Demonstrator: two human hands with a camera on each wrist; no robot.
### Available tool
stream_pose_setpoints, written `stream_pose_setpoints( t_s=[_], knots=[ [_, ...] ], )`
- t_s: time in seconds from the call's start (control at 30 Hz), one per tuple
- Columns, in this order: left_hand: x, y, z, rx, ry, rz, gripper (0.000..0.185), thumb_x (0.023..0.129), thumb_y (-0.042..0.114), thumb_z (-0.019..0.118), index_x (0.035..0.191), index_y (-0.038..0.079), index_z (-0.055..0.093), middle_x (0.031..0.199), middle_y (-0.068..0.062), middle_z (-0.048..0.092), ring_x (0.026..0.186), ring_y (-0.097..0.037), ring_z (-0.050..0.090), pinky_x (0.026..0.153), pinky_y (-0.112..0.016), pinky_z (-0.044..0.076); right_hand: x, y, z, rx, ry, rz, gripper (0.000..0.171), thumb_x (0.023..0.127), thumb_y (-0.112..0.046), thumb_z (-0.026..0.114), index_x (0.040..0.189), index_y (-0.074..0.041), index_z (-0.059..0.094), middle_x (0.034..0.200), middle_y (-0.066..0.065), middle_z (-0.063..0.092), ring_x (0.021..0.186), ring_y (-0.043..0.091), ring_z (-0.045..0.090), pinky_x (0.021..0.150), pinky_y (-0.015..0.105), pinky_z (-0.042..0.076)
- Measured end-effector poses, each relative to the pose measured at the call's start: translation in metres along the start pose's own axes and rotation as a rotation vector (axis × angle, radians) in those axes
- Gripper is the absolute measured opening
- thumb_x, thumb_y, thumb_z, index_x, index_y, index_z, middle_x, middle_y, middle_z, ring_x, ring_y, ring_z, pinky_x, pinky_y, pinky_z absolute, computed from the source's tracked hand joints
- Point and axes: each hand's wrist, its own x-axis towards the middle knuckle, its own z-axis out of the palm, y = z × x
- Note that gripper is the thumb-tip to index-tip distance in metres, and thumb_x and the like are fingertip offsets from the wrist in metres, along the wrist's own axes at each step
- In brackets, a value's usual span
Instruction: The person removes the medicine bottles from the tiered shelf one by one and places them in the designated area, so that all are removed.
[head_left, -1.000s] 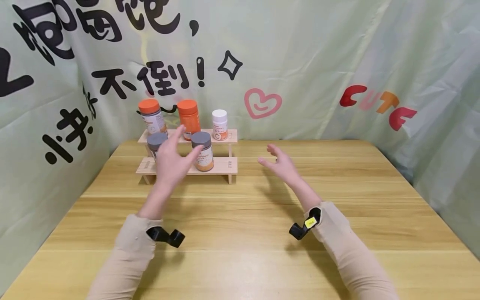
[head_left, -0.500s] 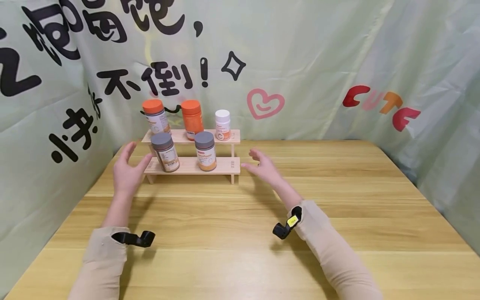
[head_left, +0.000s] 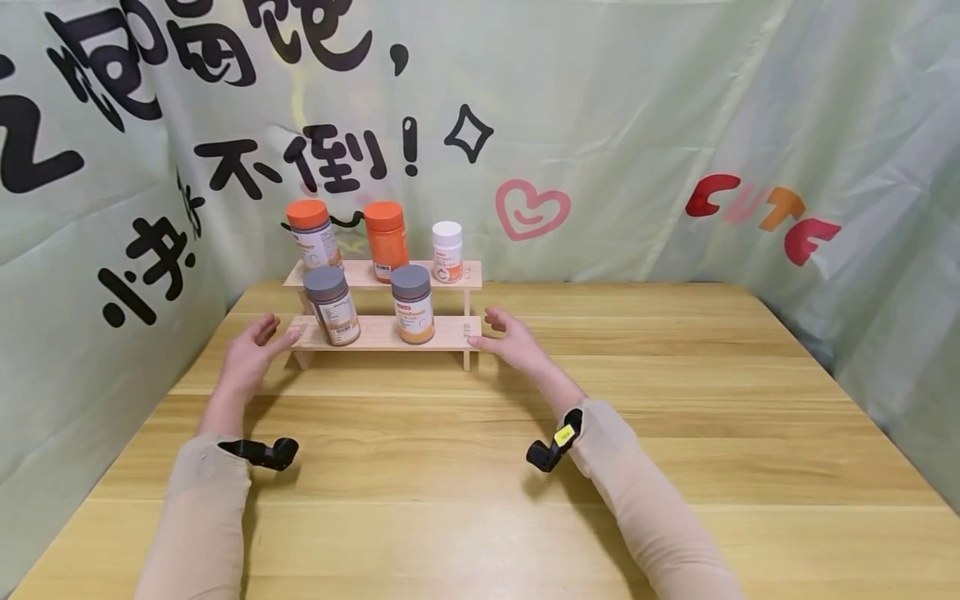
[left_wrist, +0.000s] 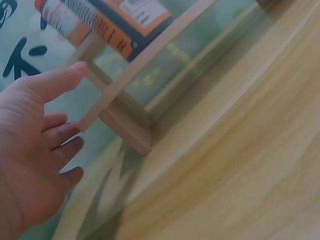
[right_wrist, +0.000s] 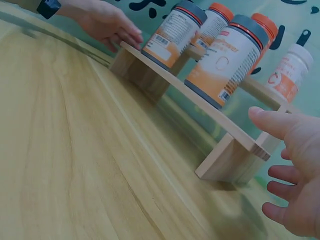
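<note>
Wooden rack (head_left: 442, 332) stands on the counter (head_left: 675, 400), both open hands flanking its ends.
Left hand (head_left: 251, 350) and right hand (head_left: 510, 340) grasp nothing; only the right-wrist view reveals bottle (right_wrist: 227, 60) labels.

Matt pale wood rack (head_left: 442, 332) (glossy plastic bottles (head_left: 412, 304)), smooth wooden table (head_left: 675, 400)

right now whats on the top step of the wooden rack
On the wooden rack's top step: two orange-capped bottles and a white bottle. The grey-capped bottles in front hide their bases.
</note>
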Motion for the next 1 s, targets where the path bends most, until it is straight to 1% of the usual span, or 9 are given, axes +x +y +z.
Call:
stream_pose_setpoints(
  t_s=[0.1,0.17,0.23,0.33,0.5,0.63,0.77,1.0],
  knots=[
    [0.003,-0.007,0.001,0.003,-0.057,-0.033,0.084,0.091,0.036,0.058,0.146,-0.003,0.008,0.15,-0.023,0.014,0.136,-0.038,0.015,0.111,-0.046,0.013,0.001,0.002,0.001,0.004,-0.006,0.017,0.074,0.082,-0.022,0.071,0.142,0.001,0.032,0.14,0.019,0.041,0.129,0.032,0.036,0.106,0.042,0.03],
    [0.004,-0.011,0.003,-0.008,-0.082,-0.05,0.086,0.09,0.035,0.059,0.147,-0.003,0.007,0.151,-0.022,0.012,0.137,-0.037,0.013,0.111,-0.046,0.012,0.001,0.003,0.002,0.008,-0.017,0.027,0.075,0.082,-0.021,0.071,0.142,0.002,0.032,0.14,0.019,0.04,0.129,0.032,0.036,0.107,0.042,0.029],
    [0.006,-0.014,0.004,-0.015,-0.093,-0.059,0.087,0.089,0.034,0.06,0.147,-0.003,0.006,0.151,-0.021,0.011,0.137,-0.036,0.012,0.111,-0.045,0.012,0.001,0.004,0.003,0.011,-0.029,0.035,0.076,0.081,-0.02,0.072,0.141,0.003,0.032,0.141,0.019,0.039,0.13,0.033,0.035,0.107,0.042,0.028],
    [0.008,-0.016,0.005,-0.03,-0.104,-0.055,0.086,0.089,0.03,0.062,0.147,-0.003,0.006,0.151,-0.021,0.01,0.137,-0.036,0.012,0.112,-0.044,0.012,0.002,0.005,0.006,0.0,-0.042,0.032,0.077,0.08,-0.02,0.073,0.141,0.004,0.032,0.142,0.019,0.038,0.131,0.033,0.033,0.108,0.042,0.026],
    [0.012,-0.014,0.005,-0.04,-0.135,-0.047,0.083,0.089,0.024,0.062,0.147,0.0,0.007,0.152,-0.021,0.009,0.137,-0.036,0.014,0.112,-0.045,0.012,0.003,0.005,0.008,-0.018,-0.041,0.034,0.08,0.079,-0.02,0.074,0.142,0.002,0.03,0.143,0.017,0.037,0.132,0.032,0.031,0.109,0.043,0.023],
    [0.016,-0.013,0.005,-0.043,-0.165,-0.061,0.081,0.09,0.02,0.06,0.148,0.003,0.007,0.152,-0.02,0.006,0.138,-0.036,0.011,0.112,-0.045,0.01,0.003,0.006,0.008,-0.008,-0.04,0.031,0.08,0.079,-0.018,0.073,0.142,0.003,0.03,0.144,0.017,0.036,0.133,0.032,0.03,0.109,0.043,0.023],
    [0.018,-0.012,0.006,-0.092,-0.183,-0.072,0.081,0.09,0.017,0.06,0.148,0.002,0.005,0.152,-0.02,0.004,0.138,-0.034,0.01,0.112,-0.043,0.01,0.005,0.008,0.008,-0.007,-0.037,0.02,0.077,0.079,-0.018,0.073,0.141,0.003,0.032,0.143,0.017,0.038,0.132,0.032,0.031,0.109,0.044,0.024],
    [0.02,-0.008,0.004,-0.153,-0.216,-0.071,0.08,0.09,0.011,0.057,0.147,-0.001,0.001,0.152,-0.021,0.004,0.137,-0.035,0.012,0.113,-0.041,0.01,0.008,0.01,0.007,0.021,-0.042,0.037,0.073,0.078,-0.02,0.074,0.139,-0.002,0.037,0.141,0.016,0.04,0.131,0.03,0.032,0.108,0.045,0.024]
  ],
)
